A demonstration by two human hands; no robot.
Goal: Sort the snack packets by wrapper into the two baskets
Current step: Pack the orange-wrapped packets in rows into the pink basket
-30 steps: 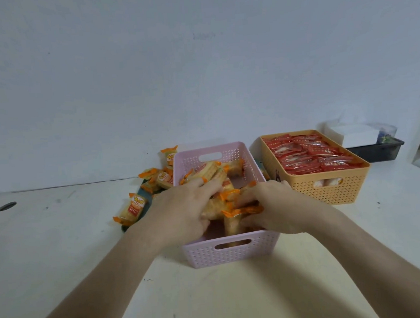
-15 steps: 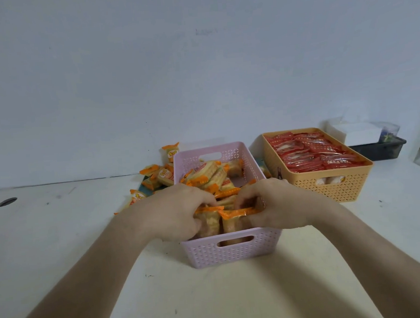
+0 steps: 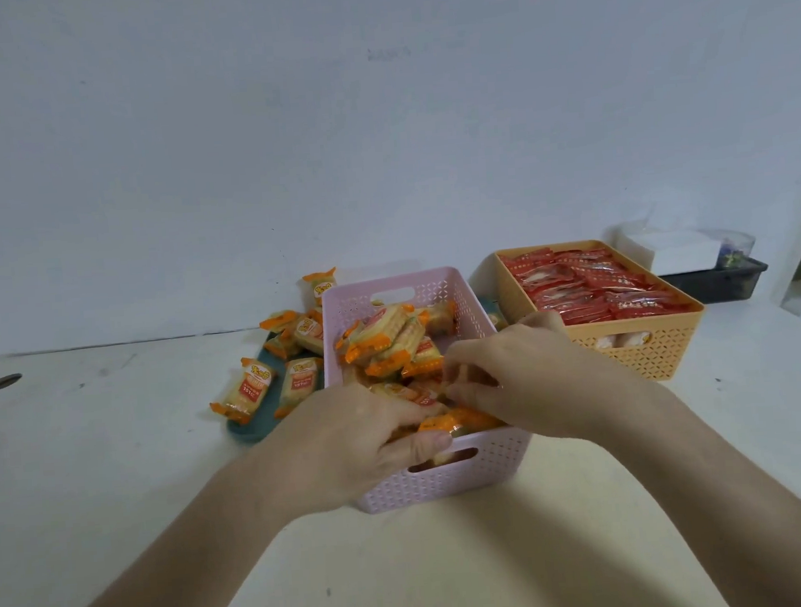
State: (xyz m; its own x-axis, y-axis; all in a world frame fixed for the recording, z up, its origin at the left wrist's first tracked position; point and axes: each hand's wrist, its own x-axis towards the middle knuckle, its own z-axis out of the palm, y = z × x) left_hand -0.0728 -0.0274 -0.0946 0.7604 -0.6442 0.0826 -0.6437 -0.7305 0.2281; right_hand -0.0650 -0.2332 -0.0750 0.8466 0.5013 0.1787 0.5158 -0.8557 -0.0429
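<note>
Packets [image 3: 387,347] in basket [image 3: 449,487], gripped by hands [image 3: 351,437] [image 3: 539,381].

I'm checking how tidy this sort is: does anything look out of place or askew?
Yes. Several orange packets lie loose outside the baskets, on a teal tray left of the pink basket. Those inside it are heaped at odd angles, whereas the red packets sit in neat rows in the orange basket.

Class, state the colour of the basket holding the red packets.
The basket is orange, seen best in the head view.
</note>
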